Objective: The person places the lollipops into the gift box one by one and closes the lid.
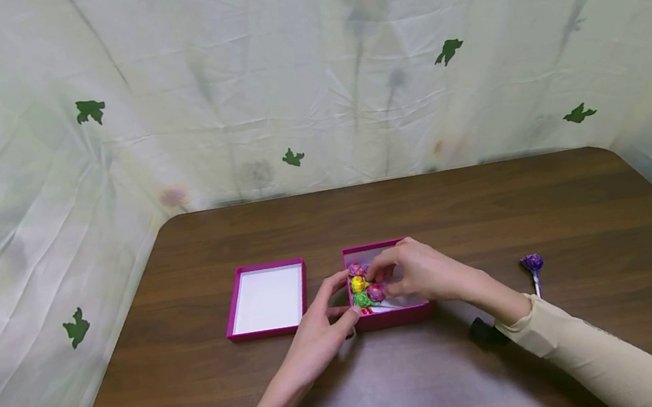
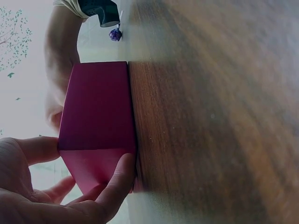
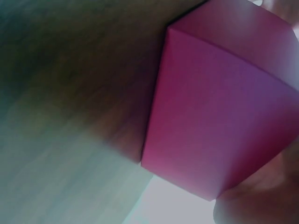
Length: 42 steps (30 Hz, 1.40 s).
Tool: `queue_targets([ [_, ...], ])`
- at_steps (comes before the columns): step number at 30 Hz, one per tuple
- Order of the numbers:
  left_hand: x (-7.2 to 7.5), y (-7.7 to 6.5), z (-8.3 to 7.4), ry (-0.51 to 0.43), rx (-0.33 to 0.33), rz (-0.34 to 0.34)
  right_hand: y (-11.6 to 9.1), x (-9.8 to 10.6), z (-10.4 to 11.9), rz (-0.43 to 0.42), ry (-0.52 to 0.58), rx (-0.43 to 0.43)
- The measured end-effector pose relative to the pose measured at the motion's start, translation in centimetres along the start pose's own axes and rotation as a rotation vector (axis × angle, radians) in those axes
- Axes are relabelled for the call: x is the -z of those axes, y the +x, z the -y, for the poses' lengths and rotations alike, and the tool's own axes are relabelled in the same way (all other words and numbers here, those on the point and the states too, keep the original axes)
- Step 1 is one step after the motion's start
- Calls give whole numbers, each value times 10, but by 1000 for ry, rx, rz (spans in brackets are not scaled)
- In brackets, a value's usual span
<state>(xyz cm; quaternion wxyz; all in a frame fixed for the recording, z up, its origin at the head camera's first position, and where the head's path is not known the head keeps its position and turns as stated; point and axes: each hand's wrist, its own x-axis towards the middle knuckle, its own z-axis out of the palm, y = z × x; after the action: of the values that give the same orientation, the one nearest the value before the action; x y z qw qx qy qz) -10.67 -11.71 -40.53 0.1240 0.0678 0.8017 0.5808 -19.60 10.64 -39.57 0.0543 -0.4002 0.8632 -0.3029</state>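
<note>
A magenta box (image 1: 395,318) stands without its lid on the table, several wrapped lollipops inside. A yellow lollipop (image 1: 359,284) and a green lollipop (image 1: 362,299) lie along its left side. My left hand (image 1: 324,325) rests at the box's left end, thumb at the near corner and fingers spread along the side wall. Reaching in over the right side, my right hand (image 1: 414,273) has curled fingers and thumb at a pink lollipop (image 1: 375,292). Its fingertips are partly hidden. In the right wrist view the box wall (image 3: 219,112) hides what the fingers hold.
The magenta lid (image 1: 305,297) lies left of the box, white inside (image 1: 269,299) facing up. A purple lollipop (image 1: 532,263) lies apart on the wooden table (image 1: 451,380), beyond my right forearm. A pale curtain (image 1: 309,81) hangs behind the table.
</note>
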Motion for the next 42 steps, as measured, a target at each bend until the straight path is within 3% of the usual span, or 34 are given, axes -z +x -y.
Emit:
queue_targets([
  [7,0,1,0,-6,6,4,-6,10,-2,-39,155,-26],
  [12,0,2,0,-1,21,-2,-14,23,0,-131,159,20],
  [16,-1,2,-1,10,24,-6,-29,35,6,-187,157,3],
  [30,0,2,2,14,4,-13,-94,71,7,-302,101,-230],
  [42,-1,2,2,11,5,-18,-150,73,-9,-383,23,-478],
])
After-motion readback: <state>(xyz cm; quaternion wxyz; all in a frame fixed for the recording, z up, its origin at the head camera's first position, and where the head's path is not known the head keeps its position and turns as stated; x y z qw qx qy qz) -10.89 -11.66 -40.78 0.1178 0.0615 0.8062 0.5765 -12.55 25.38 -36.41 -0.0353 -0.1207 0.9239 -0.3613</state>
